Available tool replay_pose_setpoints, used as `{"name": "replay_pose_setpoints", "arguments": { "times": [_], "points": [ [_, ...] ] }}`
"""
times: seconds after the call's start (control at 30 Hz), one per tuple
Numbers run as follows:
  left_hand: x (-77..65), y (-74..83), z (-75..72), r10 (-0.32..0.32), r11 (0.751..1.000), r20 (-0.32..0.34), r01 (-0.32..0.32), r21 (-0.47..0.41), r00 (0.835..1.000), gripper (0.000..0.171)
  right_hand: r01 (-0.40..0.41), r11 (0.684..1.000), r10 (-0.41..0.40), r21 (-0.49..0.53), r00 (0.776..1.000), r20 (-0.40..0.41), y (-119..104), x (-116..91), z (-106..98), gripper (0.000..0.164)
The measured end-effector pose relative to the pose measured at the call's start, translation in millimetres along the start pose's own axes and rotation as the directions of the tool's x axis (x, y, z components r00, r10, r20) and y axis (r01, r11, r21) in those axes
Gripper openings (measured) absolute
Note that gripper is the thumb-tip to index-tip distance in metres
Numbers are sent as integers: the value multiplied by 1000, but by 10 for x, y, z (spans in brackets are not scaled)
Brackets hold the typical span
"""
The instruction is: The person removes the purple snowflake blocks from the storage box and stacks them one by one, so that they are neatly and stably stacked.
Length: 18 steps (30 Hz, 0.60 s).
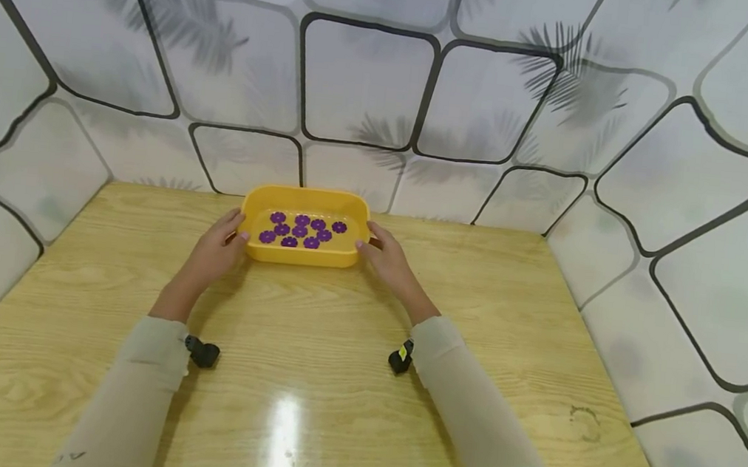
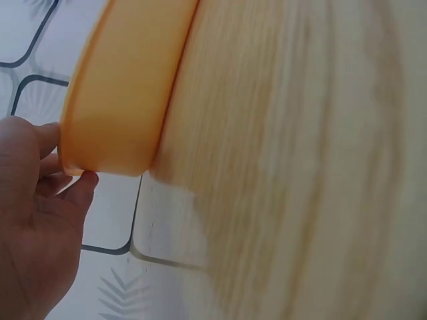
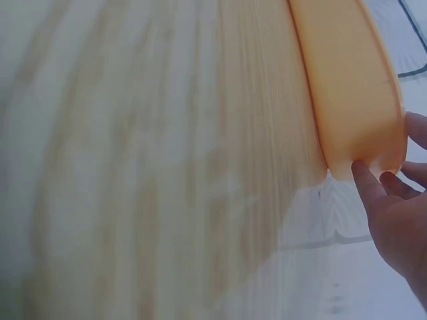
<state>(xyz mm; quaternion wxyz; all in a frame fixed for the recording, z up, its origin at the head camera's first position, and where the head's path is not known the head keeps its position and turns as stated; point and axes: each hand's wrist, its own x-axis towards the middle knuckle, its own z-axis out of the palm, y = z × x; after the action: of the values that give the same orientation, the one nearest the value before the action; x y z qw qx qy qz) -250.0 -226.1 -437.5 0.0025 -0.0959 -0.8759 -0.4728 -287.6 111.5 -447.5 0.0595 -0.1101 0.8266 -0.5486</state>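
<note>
"Where is the grip?"

"On both ends of the yellow tray (image 1: pixel 301 257). The left hand (image 1: pixel 214 249) pinches its left end, thumb at the near part of the rim, other fingers bent against the end farther back."

"And the right hand (image 1: pixel 390 261)?"

"Much the same in mirror: it pinches the right end, thumb nearer the person, fingers beyond it. In the wrist views, fingertips touch the rim and the outside of the end walls. Whether any finger reaches under the base, I cannot tell."

"Where does the tray stand?"

"Upright on the wooden table (image 1: pixel 314 310), close to its back edge, long side facing the person."

"Anything in it?"

"Ten purple flowers (image 1: pixel 299 231), spread over the bottom in a loose cluster. Several touch or nearly touch; one sits slightly apart toward the right end."

"What lies behind the grip?"

"The left sleeve (image 1: pixel 140 391) and the right sleeve (image 1: pixel 479 406), both beige. A small black camera sits by each cuff: the left camera (image 1: pixel 203 353) and the right camera (image 1: pixel 399 359), the latter with a yellow patch."

"And around the table?"

"A pale wall (image 1: pixel 367 84), patterned with dark rounded outlines and grey leaves. Nearer the person, a bright glare streaks the wood."
</note>
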Motion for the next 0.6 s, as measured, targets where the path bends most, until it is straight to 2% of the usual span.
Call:
{"name": "replay_pose_setpoints", "arguments": {
  "times": [0.4, 0.6],
  "points": [
    [-42, -1, 22, 8, 1000, -10, -8, 4, 1000, 56, 39, 999, -39, -22, 999, 11, 26, -36, -11, 61],
    [-123, 0, 37, 9, 1000, -5, -9, 3, 1000, 56, 65, 997, -64, -37, 997, 35, 22, -109, -31, 61]
  ]
}}
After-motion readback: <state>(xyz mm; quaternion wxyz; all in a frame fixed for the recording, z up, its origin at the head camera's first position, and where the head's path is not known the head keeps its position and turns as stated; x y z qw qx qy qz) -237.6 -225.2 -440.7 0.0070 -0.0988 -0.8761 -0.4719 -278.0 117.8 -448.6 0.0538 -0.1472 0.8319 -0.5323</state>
